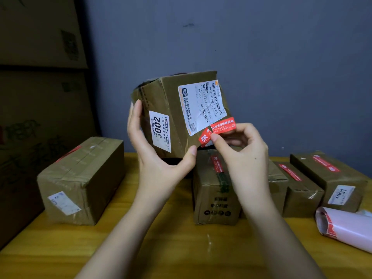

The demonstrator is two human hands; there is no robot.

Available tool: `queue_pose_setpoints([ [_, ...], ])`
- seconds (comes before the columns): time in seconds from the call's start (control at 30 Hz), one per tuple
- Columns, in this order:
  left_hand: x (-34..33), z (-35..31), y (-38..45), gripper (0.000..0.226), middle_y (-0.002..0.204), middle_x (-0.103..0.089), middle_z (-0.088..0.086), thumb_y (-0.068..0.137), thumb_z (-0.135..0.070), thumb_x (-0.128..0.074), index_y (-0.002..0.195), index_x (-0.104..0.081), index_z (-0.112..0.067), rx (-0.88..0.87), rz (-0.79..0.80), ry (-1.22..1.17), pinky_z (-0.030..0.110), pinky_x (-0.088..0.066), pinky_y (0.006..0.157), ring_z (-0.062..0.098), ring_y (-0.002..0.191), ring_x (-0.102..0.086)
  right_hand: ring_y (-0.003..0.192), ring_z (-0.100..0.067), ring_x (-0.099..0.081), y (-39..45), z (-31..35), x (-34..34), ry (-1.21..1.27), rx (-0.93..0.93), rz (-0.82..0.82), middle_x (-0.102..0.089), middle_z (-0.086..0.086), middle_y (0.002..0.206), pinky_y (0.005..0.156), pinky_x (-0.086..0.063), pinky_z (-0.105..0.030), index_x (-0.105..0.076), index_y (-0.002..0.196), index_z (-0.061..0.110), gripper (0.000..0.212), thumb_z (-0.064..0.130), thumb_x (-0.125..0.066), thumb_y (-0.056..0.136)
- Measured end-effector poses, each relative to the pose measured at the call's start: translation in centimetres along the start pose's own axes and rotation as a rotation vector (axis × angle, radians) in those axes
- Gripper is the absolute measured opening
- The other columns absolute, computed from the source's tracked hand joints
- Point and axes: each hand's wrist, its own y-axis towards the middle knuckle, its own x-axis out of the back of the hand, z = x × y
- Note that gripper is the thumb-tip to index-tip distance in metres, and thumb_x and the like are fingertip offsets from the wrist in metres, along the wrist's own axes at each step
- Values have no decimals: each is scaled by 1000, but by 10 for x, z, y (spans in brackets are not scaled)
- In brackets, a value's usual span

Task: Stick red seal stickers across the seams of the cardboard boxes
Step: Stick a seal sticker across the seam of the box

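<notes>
You have the red sticker [218, 128] at the lower right corner of the raised box [173, 109], lying partly over the edge of its white shipping label [201, 105]; one end bends round the corner. Your right hand [241, 150] pinches that sticker between thumb and forefinger, the other fingers curled. Your left hand [159, 150] grips the box from the left, fingers up its side by a small white label reading 3002 [161, 130], thumb under its lower edge. You hold the box tilted in the air above the tabletop [161, 248].

Directly beneath it, partly hidden by your right wrist, stands a narrow box [215, 198] with a red sticker on top and dark green tape. To the left lies a long box [80, 182] with a red strip along its top. To the right, two more boxes [298, 190] [330, 178] lie side by side, each bearing a red sticker. At the far right edge lies a roll of sticker backing [346, 226], pale pink with red showing at its end. Large stacked cartons [40, 97] rise on the left against a grey wall [261, 47].
</notes>
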Motion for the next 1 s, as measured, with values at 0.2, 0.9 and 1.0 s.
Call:
queue_pose_setpoints([
  [0.2, -1, 1, -2, 102, 155, -13, 10, 69, -33, -72, 147, -10, -11, -18, 20, 39, 49, -20, 118, 19, 147, -13, 75, 1, -67, 1, -1, 0, 98, -27, 26, -71, 8, 82, 66, -48, -11, -60, 86, 16, 18, 10, -76, 79],
  [0.9, 10, 6, 12, 86, 139, -41, -18, 70, -49, -67, 144, -25, -38, 571, -30, -362, 35, -51, 93, 8, 126, -47, 83, -2, -66, 9, 15, 16, 504, 2, -32, -71, 10, 81, 70, -49, -13, -58, 86, 19, 19, 5, -71, 80],
  [1.0, 12, 3, 19, 75, 138, -49, -2, 74, -54, -62, 141, -37, -33, 685, -25, -535, 38, -58, 77, 18, 120, -56, 91, -1, -66, 14, 10, 22, 491, -23, 1, -73, 11, 87, 75, -50, -14, -59, 84, 20, 20, 17, -72, 70],
])
